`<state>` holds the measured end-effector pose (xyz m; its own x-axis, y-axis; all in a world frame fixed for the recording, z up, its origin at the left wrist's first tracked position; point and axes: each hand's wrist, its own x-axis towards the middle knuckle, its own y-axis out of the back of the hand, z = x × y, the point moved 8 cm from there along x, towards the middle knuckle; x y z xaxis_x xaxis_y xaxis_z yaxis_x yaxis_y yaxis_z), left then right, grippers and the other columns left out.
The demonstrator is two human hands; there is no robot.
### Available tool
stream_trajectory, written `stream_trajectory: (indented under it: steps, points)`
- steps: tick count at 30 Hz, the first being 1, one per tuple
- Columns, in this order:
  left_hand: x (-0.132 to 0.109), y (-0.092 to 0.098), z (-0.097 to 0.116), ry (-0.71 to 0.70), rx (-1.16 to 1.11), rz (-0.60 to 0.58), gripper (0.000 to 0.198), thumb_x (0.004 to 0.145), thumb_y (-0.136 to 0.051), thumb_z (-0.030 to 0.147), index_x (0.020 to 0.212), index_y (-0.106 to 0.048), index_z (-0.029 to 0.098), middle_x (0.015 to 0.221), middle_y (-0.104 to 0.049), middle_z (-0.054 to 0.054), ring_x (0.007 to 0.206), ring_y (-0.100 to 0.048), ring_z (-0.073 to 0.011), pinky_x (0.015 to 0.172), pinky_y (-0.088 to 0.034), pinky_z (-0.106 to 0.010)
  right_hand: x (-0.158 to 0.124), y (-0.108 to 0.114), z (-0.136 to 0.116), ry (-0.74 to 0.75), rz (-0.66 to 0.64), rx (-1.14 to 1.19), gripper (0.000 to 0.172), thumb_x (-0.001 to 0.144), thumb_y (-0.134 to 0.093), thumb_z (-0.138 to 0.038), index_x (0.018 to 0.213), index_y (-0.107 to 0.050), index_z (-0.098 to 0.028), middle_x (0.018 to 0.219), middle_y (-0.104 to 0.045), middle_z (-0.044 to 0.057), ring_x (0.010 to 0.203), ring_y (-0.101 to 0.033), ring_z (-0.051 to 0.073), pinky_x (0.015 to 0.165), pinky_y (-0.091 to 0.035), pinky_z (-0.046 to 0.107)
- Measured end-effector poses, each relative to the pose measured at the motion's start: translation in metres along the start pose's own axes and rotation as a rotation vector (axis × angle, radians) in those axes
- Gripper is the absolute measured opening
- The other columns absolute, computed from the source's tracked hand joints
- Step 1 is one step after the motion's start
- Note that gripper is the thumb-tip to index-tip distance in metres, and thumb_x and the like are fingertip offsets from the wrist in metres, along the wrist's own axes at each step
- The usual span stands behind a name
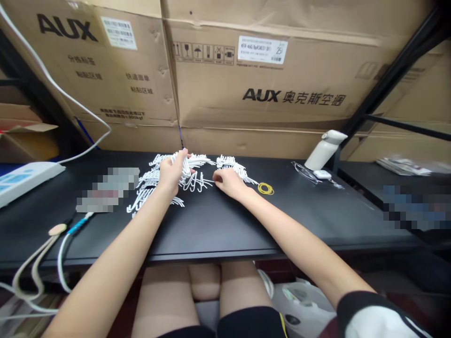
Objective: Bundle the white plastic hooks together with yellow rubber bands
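Observation:
Several white wire hooks (150,179) lie in rows on the black table (218,225), partly hidden behind my left hand (170,174). That hand is closed around a bunch of the white hooks (185,168), with its thumb pointing up. To its right, my right hand (228,181) is closed in a pinch at the tip of a thin white hook (208,181). Beyond the right hand lies another group of white hooks (227,161). Yellow rubber bands (265,188) rest just right of it.
Large cardboard boxes (211,84) wall off the back. A white bottle (324,149), a small white case (322,174) and a cable stand at right. At left are a power strip (31,180), a blurred-out flat object (109,190) and white cables (61,263).

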<state>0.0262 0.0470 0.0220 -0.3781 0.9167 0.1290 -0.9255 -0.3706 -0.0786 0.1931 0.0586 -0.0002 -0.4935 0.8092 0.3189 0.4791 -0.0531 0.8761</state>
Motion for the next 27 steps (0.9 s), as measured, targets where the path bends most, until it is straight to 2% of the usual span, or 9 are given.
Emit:
stream_trajectory:
  steps: [6,10,15,21,27]
  points:
    - [0.001,-0.001,-0.001,0.003,0.0,-0.004,0.023,0.077,-0.062,0.038,0.076,-0.064,0.014,0.052,-0.056,0.001,0.041,-0.056,-0.012,0.04,-0.039,-0.02,0.003,0.005,0.005,-0.048,0.021,-0.066,0.022,0.074,-0.053,-0.001,0.08,-0.07,-0.015,0.085,-0.071,0.009,0.082,-0.064,0.022,0.075,-0.045,0.028]
    - [0.001,-0.001,-0.001,-0.013,-0.014,-0.007,0.025,0.076,-0.063,0.038,0.077,-0.064,0.013,0.058,-0.06,0.0,0.041,-0.056,-0.0111,0.039,-0.039,-0.02,0.004,0.016,0.007,-0.056,0.07,-0.071,0.025,0.074,-0.05,0.001,0.08,-0.07,-0.014,0.087,-0.071,0.01,0.085,-0.063,0.022,0.078,-0.044,0.029]
    - [0.0,-0.002,-0.001,-0.009,0.01,-0.016,0.026,0.075,-0.063,0.04,0.077,-0.065,0.014,0.06,-0.06,0.0,0.043,-0.057,-0.0114,0.041,-0.039,-0.02,0.004,0.024,0.01,-0.047,0.145,-0.018,0.024,0.075,-0.049,-0.001,0.079,-0.069,-0.015,0.083,-0.071,0.008,0.08,-0.062,0.02,0.077,-0.044,0.028]
    - [-0.001,-0.002,-0.003,0.03,0.032,-0.03,0.027,0.075,-0.062,0.042,0.078,-0.064,0.015,0.058,-0.058,-0.001,0.043,-0.056,-0.0137,0.044,-0.04,-0.024,0.003,0.036,0.014,-0.012,0.333,0.107,0.019,0.075,-0.05,-0.006,0.075,-0.067,-0.016,0.079,-0.069,0.006,0.074,-0.06,0.018,0.076,-0.045,0.028]
    - [0.0,-0.006,-0.006,0.009,0.057,-0.076,0.028,0.074,-0.065,0.042,0.078,-0.067,0.014,0.057,-0.059,0.0,0.042,-0.057,-0.0122,0.04,-0.038,-0.02,-0.006,0.059,0.037,-0.168,0.577,0.443,0.012,0.075,-0.056,-0.021,0.075,-0.067,-0.016,0.075,-0.069,0.004,0.068,-0.06,0.017,0.072,-0.048,0.03]
